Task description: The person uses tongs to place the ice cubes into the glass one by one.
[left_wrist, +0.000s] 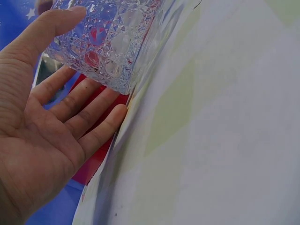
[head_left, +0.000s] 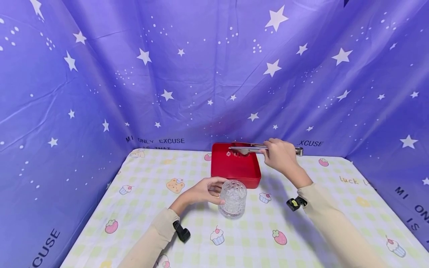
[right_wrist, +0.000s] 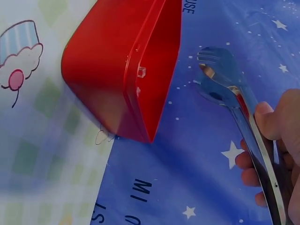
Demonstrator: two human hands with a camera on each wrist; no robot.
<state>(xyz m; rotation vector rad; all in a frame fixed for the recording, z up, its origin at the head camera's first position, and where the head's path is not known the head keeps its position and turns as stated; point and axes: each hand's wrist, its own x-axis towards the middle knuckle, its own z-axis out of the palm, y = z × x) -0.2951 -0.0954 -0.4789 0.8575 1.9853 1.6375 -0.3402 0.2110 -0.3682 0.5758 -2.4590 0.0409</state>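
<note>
My left hand holds a clear cut-glass tumbler from its left side on the cloth. In the left wrist view the thumb lies on the near face of the tumbler, with the fingers behind it. My right hand grips metal tongs, whose tips, one of them forked, hang apart over the red box. Nothing shows between the tips. Small clear pieces appear at the rim of the box in the right wrist view. What lies inside the tumbler cannot be made out.
A checked tablecloth printed with cupcakes and strawberries covers the table. Blue curtains with white stars and lettering hang behind and on both sides, close to the box's far edge. Each wrist wears a black strap device.
</note>
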